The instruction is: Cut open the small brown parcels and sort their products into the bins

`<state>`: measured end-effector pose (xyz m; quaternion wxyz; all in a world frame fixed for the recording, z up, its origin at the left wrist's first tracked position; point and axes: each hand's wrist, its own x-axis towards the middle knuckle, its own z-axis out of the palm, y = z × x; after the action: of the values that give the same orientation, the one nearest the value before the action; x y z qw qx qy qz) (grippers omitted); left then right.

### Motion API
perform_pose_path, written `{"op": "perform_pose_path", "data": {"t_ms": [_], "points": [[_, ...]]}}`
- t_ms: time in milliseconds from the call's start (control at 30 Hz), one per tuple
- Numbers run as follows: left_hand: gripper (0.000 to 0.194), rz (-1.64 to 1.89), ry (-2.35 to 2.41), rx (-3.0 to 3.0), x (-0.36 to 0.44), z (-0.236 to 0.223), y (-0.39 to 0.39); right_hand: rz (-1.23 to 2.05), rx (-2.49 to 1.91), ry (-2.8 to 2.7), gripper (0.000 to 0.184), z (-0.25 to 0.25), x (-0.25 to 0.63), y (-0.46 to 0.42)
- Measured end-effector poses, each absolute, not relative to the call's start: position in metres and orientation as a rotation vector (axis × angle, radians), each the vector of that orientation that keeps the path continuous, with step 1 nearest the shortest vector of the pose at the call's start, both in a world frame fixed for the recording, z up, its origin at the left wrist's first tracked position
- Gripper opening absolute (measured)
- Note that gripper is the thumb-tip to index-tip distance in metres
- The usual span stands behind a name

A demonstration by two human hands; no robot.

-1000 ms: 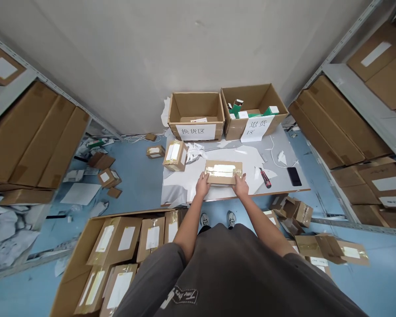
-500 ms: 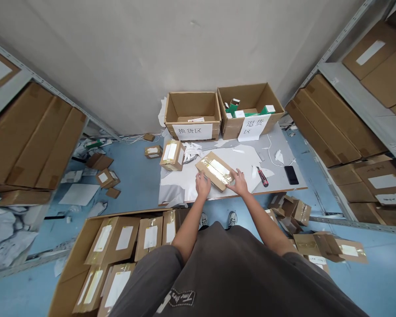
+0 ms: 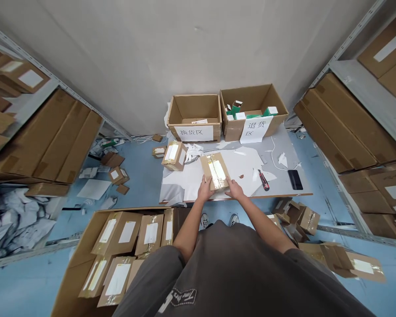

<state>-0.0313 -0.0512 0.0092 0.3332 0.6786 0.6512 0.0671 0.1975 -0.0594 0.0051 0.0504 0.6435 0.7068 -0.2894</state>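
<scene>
Between my two hands is a taped cardboard box (image 3: 216, 169) with a white label on its top face, over the front half of the table. My left hand (image 3: 205, 189) grips its near left corner, fingers closed against the side. At the near right corner, my right hand (image 3: 234, 189) holds the other side. A red and black box cutter (image 3: 264, 180) lies to the right of my right hand. Left of the held box stands another labelled carton (image 3: 174, 156), with crumpled white paper (image 3: 193, 152) beside it.
Two open boxes with paper signs, one on the left (image 3: 194, 112) and one on the right (image 3: 254, 105) holding green-white packets, stand at the table's back. A phone (image 3: 295, 179) lies at right. A large carton (image 3: 72, 268) of parcels is at lower left; shelves flank both sides.
The held box has turned from a slant to nearly straight in front of me. My right hand has shifted slightly left and down along it. The view has tilted a little.
</scene>
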Motion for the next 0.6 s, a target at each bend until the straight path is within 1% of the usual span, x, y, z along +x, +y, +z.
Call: {"op": "perform_pose_path", "data": {"t_ms": [67,133,267,333,433,600], "points": [[0.093,0.177,1.695,1.8,-0.041,0.01,-0.052,-0.865,1.959,2.123,0.116,0.003,0.184,-0.066],[0.089,0.177,1.711,1.793,-0.046,0.009,-0.054,-0.863,1.979,2.102,0.112,0.003,0.171,-0.069],[0.089,0.234,1.7,1.778,-0.044,0.006,-0.06,-0.841,2.06,2.053,0.091,0.007,0.159,-0.067],[0.088,0.243,1.68,1.781,-0.042,0.005,-0.061,-0.842,2.063,2.053,0.085,0.01,0.162,-0.065],[0.087,0.247,1.671,1.777,-0.041,0.004,-0.062,-0.826,2.043,2.076,0.083,0.011,0.169,-0.065],[0.089,0.259,1.678,1.722,-0.042,-0.003,-0.066,-0.789,2.032,2.138,0.086,0.004,0.172,-0.066]]}}
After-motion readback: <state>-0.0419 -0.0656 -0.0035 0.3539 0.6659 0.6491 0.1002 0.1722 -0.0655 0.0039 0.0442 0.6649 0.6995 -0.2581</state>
